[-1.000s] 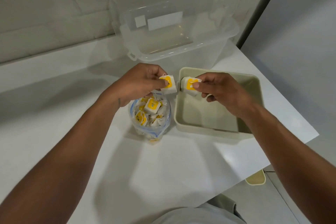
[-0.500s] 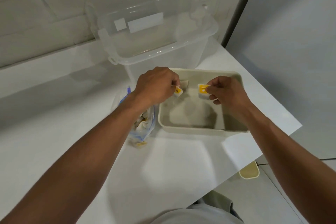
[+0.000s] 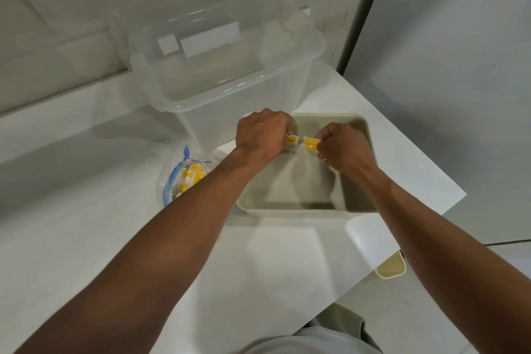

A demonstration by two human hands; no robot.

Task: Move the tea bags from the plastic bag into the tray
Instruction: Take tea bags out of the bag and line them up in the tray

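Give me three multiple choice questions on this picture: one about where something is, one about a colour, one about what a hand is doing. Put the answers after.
1. Where is the plastic bag?
A) inside the tray
B) on the table, left of the tray
C) hanging off the table edge

2. What colour is the label on the tea bag in the right hand?
A) red
B) green
C) yellow

3. What is the left hand doing?
A) holding a second tea bag over the tray
B) lying flat on the table
C) reaching into the plastic bag

Answers:
1 B: it lies on the white surface beside the tray's left wall.
2 C: the square label shows yellow.
3 A: its curled fingers pinch it above the tray's interior.
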